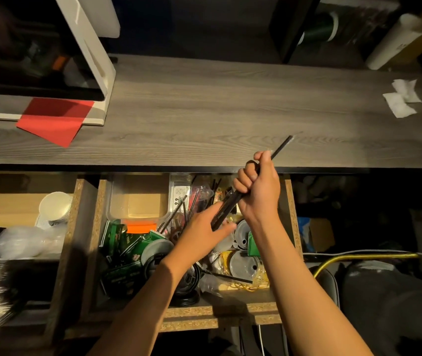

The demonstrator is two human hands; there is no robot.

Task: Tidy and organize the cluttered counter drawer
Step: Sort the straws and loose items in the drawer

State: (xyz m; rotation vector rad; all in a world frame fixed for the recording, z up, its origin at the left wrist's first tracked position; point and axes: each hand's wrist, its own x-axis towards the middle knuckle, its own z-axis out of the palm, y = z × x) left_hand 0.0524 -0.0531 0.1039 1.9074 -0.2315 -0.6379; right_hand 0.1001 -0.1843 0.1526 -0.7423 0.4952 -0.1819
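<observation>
Black straws gripped by right hand; left hand flat, touching them; labels unreadable.

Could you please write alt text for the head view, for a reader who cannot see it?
Over an open, cluttered drawer, a person's right hand grips a bundle of black straws while the left hand reaches to the bundle's lower end. The drawer holds green cups, lids and a clear tub; above it runs a grey wood counter.
</observation>
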